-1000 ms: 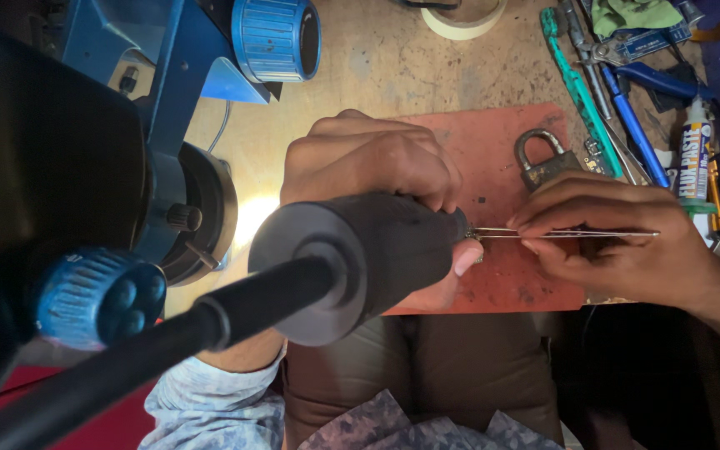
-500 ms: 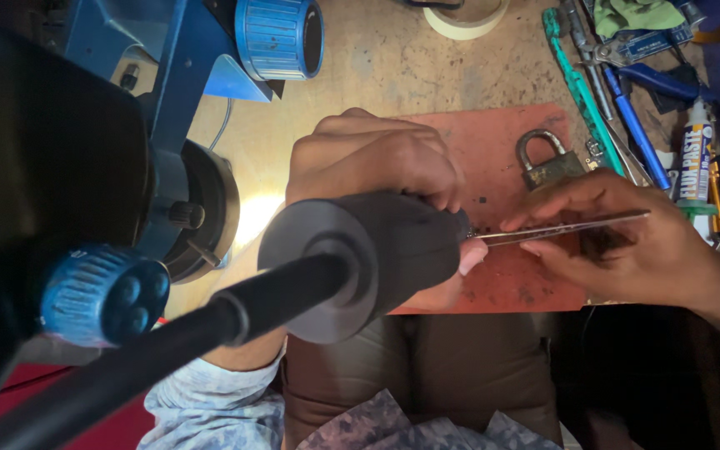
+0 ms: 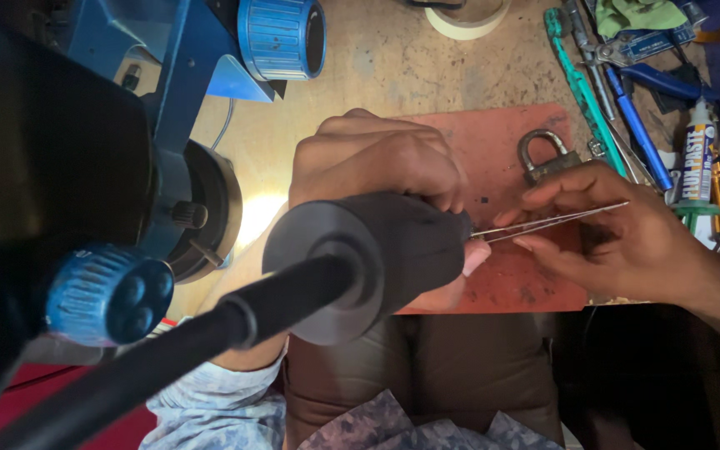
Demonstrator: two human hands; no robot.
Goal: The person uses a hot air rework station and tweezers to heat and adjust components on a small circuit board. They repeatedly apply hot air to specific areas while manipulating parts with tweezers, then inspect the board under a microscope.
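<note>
L hand (image 3: 377, 171) fisted on black tool (image 3: 393, 250) | R hand (image 3: 618, 237) pinching tweezers (image 3: 543, 223)

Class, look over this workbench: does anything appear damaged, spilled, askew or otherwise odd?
Nothing looks spilled or broken. The padlock lies tilted on the worn, stained red mat, and tools sit in a loose, crowded heap at the bench's far right.

1. Tweezers (image 3: 552, 222): thin bare metal, bright sheen.
2. Padlock (image 3: 547, 158): dull grey metal, worn.
3. Mat (image 3: 502, 142): red, matt, scuffed and stained.
4. Bench top (image 3: 393, 67): pale wood, rough, scratched.
5. Black cylinder (image 3: 377, 258): matt, looks like rubber or plastic.
6. Blue knob (image 3: 110, 293): ribbed plastic, slight gloss.
</note>
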